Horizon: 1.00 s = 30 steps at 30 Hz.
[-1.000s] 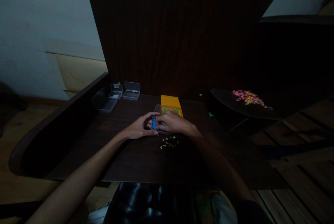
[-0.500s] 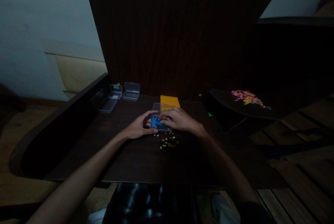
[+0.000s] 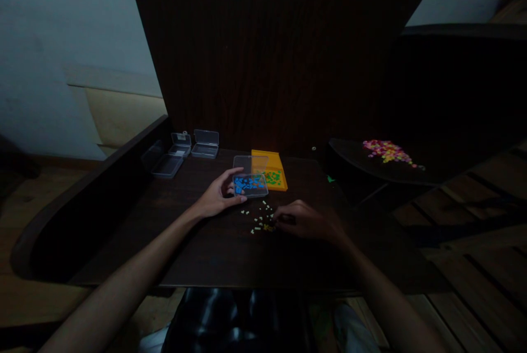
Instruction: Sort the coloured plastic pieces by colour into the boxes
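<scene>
A small clear plastic box (image 3: pixel 251 184) with blue pieces inside stands open on the dark table (image 3: pixel 193 243), its lid up behind it. My left hand (image 3: pixel 217 197) curls round the box's left side and holds it. My right hand (image 3: pixel 305 221) rests lower on the table, fingers bent together at the right edge of a scatter of small pale pieces (image 3: pixel 260 218); what the fingers hold is too dark to make out. Behind the clear box lies an orange tray (image 3: pixel 269 169) with green pieces in it.
Three more clear boxes (image 3: pixel 181 150) sit open at the table's back left, by a raised dark rail (image 3: pixel 90 188). A second dark surface at the right carries a heap of pink and yellow pieces (image 3: pixel 387 152). A tall dark panel stands behind the table.
My right hand has left the clear box and dropped down-right to the loose pale pieces. The box, covered by both hands before, now shows open with its blue pieces.
</scene>
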{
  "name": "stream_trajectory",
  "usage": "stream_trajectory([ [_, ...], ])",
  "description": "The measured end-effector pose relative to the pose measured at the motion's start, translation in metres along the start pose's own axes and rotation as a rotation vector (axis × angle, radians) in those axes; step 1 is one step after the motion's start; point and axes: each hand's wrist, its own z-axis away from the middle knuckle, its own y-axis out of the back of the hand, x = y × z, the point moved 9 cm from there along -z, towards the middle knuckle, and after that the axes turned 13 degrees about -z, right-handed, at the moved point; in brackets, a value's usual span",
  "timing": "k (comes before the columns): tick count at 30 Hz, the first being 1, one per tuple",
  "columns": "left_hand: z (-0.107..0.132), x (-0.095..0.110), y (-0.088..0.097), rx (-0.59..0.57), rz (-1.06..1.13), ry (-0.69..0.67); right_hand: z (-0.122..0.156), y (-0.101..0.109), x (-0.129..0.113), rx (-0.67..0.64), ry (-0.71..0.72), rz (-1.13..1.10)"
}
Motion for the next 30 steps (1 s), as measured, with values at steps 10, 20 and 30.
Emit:
stream_trajectory([
  [10,0.001,-0.002,-0.001,-0.003,-0.02,0.014,0.021,-0.027,0.015,-0.011,-0.115,-0.037],
  [20,0.001,-0.003,0.0,0.021,-0.045,0.016,0.036,-0.029,0.023,0.126,-0.086,-0.02],
  [30,0.0,-0.003,0.0,0.012,-0.032,0.0,0.055,-0.036,0.015,0.266,-0.006,0.02],
])
